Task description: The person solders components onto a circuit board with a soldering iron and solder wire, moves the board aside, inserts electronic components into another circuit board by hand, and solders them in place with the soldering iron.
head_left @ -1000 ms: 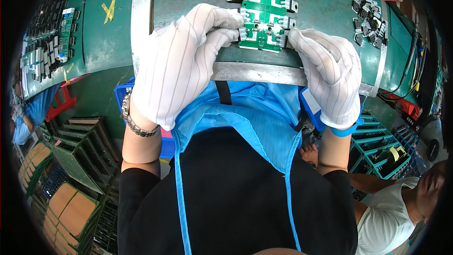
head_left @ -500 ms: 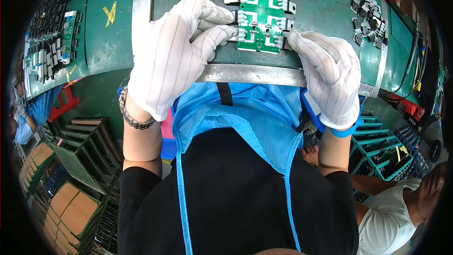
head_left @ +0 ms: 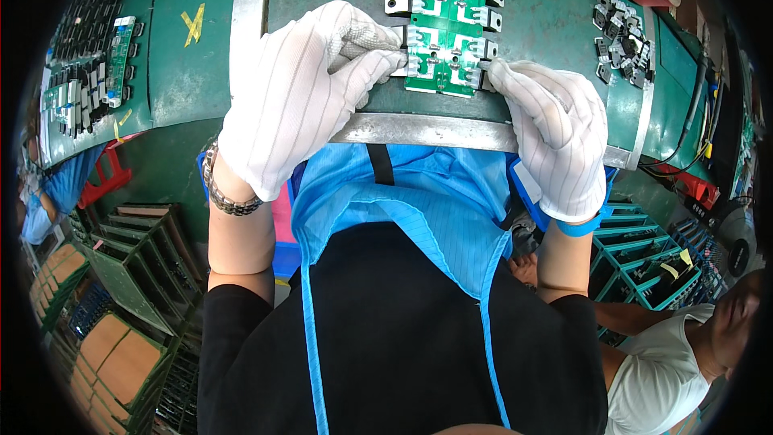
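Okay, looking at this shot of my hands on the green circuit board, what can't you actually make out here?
Head view only:
- Fingertips of the left hand and right hand: curled against the green circuit board, so the exact grip is hidden.
- Board's near side edges: covered by the gloves.
- Loose parts pile at the right: too small and bent by the fisheye rim to identify.
- Boards on the left tray: too small for detail.

Loose metal parts (head_left: 618,36) at right — green crates (head_left: 654,258) below.
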`<action>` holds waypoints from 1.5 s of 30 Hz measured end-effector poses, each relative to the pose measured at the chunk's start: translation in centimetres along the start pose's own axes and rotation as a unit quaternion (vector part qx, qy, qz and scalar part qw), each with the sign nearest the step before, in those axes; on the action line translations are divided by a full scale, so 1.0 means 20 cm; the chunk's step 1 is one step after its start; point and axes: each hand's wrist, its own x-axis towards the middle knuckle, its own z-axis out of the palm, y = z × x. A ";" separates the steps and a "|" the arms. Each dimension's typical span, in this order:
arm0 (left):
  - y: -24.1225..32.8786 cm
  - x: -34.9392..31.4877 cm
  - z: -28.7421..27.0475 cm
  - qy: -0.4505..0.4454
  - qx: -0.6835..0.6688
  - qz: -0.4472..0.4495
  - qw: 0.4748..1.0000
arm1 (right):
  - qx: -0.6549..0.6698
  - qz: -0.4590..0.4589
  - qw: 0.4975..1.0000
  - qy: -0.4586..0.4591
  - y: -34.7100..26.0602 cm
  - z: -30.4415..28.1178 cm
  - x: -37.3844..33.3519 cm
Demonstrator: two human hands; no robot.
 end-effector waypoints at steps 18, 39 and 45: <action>0.01 0.01 -0.02 -0.022 -0.024 -0.046 0.998 | 0.007 0.012 1.000 -0.008 0.00 0.00 0.00; -0.03 -0.02 0.00 0.115 0.143 0.129 0.974 | 0.099 0.082 0.987 0.092 0.01 -0.05 0.01; -0.01 -0.08 -0.05 0.175 -0.064 -0.018 0.982 | 0.177 0.321 0.892 0.266 0.22 -0.22 0.20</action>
